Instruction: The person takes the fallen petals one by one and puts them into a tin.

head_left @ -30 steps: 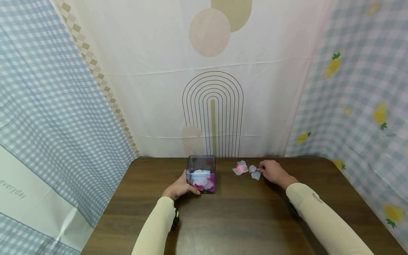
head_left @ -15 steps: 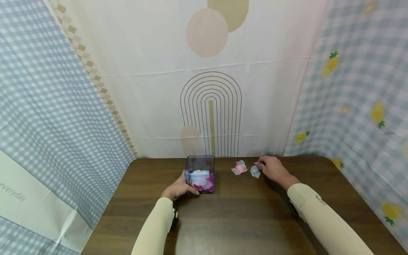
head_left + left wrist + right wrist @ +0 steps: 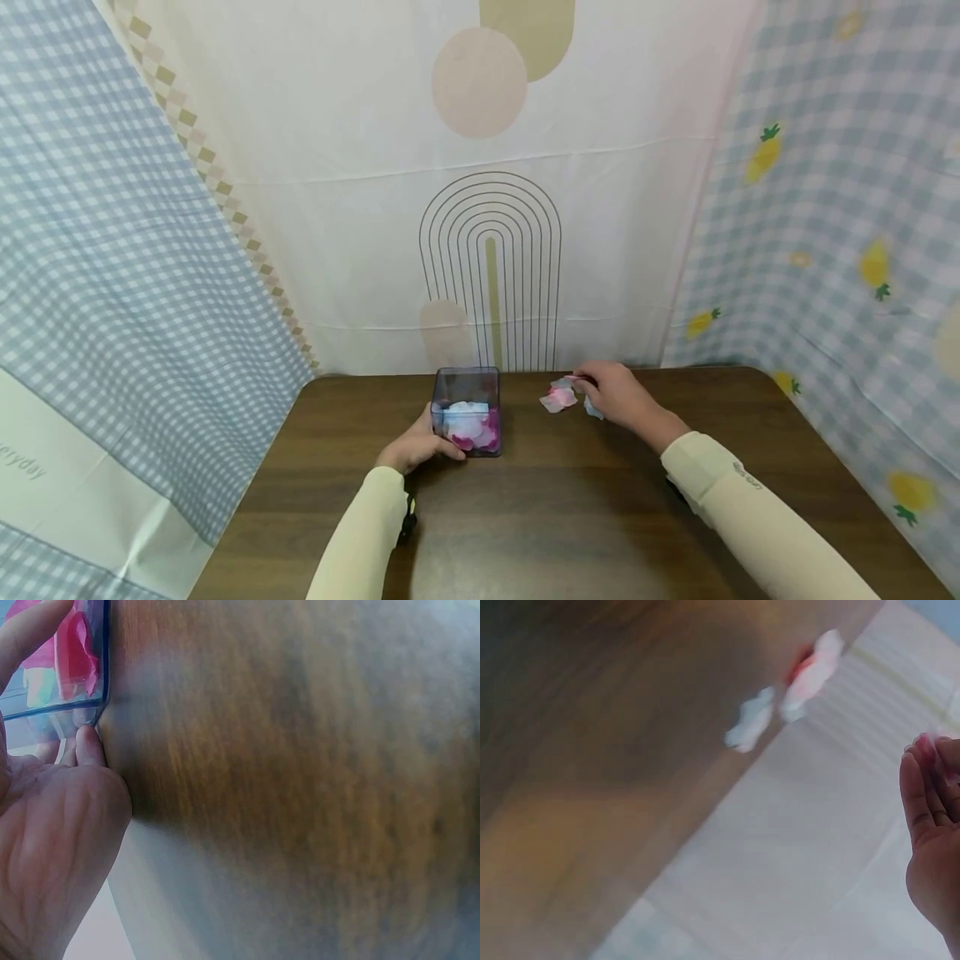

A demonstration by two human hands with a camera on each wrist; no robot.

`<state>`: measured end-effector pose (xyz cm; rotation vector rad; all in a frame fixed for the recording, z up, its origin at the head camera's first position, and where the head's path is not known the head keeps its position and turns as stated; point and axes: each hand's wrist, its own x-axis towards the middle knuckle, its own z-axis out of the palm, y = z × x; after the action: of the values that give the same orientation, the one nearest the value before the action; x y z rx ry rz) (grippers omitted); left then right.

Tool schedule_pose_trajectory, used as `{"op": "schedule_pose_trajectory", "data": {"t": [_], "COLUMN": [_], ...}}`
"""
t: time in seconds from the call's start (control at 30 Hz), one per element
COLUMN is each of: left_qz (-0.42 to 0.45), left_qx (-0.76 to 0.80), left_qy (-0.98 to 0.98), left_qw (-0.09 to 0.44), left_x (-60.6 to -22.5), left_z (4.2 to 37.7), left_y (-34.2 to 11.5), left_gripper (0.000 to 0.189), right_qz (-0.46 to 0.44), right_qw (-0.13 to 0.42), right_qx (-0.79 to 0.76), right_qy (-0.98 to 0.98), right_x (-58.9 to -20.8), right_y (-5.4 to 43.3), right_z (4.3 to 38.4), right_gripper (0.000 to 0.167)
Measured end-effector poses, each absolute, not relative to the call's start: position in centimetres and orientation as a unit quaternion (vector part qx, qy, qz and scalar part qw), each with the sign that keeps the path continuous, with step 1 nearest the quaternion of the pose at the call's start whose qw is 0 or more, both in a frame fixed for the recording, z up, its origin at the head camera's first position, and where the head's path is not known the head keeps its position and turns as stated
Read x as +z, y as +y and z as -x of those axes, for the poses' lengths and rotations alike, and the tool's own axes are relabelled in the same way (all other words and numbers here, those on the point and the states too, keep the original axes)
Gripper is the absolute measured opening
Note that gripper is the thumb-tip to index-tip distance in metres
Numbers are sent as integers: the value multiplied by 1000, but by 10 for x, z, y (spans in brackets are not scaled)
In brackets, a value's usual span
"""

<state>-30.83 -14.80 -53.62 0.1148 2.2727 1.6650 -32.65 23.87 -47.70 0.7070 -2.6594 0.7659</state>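
Observation:
My left hand point(image 3: 415, 445) holds a clear plastic box point(image 3: 467, 383) at its near left corner, the thumb lying along the front. Artificial flower petals point(image 3: 467, 427) in white and magenta fill the lower part of the box. In the left wrist view the fingers reach behind the box wall point(image 3: 105, 656). My right hand point(image 3: 617, 395) pinches a pink petal point(image 3: 926, 748) between thumb and fingertips, raised over the table. Below and beside it lie a small pile of pink-and-white petals point(image 3: 558, 398) and a pale bluish petal point(image 3: 592, 408), partly covered by the hand.
A dark wooden table point(image 3: 517, 525) carries everything, with its far edge right behind the box and petals. A patterned white cloth point(image 3: 360, 250) hangs there. Checked cloths hang at the left point(image 3: 187, 275) and right point(image 3: 795, 250).
My right hand has picked up a pink petal from the right-hand petals and moved left with it towards the pink pile. The left hand still holds the box in place.

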Motion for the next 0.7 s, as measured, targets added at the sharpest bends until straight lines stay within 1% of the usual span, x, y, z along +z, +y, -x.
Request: {"op": "schedule_pose_trajectory", "data": {"t": [0.17, 0.27, 0.47, 0.7], "left_qz": [-40, -45, -44, -42], "left_qx": [585, 582, 582, 581], "left_qy": [793, 794, 794, 796], "left_qw": [163, 168, 170, 164], "left_x": [-537, -537, -540, -539], "left_z": [308, 308, 311, 311], "left_y": [-149, -149, -150, -151], "left_gripper": [117, 117, 118, 118], "right_qz": [-286, -306, -325, -335], "right_qw": [178, 187, 182, 170], "right_qx": [267, 266, 257, 258], "right_qy": [-903, -895, -892, -890], "right_x": [-470, -468, -468, -471], "right_y": [215, 204, 187, 181], "right_z": [317, 311, 303, 299], "right_gripper": [9, 8, 7, 7]}}
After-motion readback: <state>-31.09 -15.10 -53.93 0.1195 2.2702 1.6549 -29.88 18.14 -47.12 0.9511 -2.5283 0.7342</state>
